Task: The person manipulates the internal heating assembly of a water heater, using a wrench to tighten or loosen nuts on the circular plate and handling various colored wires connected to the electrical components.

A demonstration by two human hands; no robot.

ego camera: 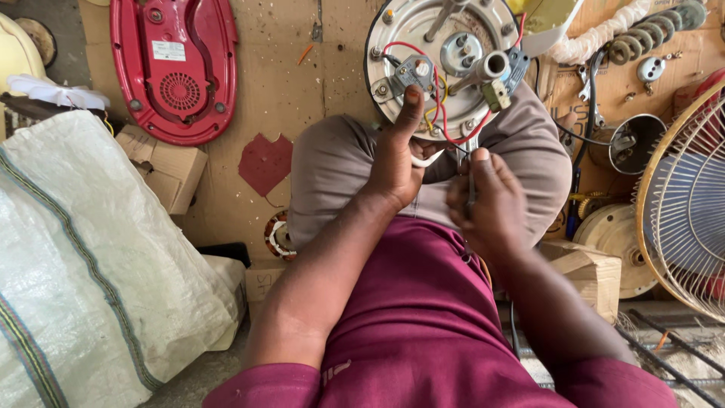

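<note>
We see a person sitting on the floor, and we look down at their two arms and knees. A round metal plate rests against the knees at the top of the picture. It has red wires, a small grey part and a short metal tube on it.

The left hand reaches up to the round metal plate. Its thumb presses on the plate just below the small grey part, and the other fingers curl under the rim. So this hand is closed on the edge of the plate. A white wire loops out beside this hand.

The right hand is closed around a thin metal tool. The tool points up at the bottom edge of the plate, close to the red wires. The hand looks a bit blurry, so we cannot tell what kind of tool it is.

Around the person there are many things. A red plastic cover lies on brown cardboard to the left of the plate. A big white sack lies at the left side. A small cardboard box sits beside the sack. A fan cage made of wire stands at the right side. A round cream part lies just beside the fan cage. Another small box sits near the right arm
</note>
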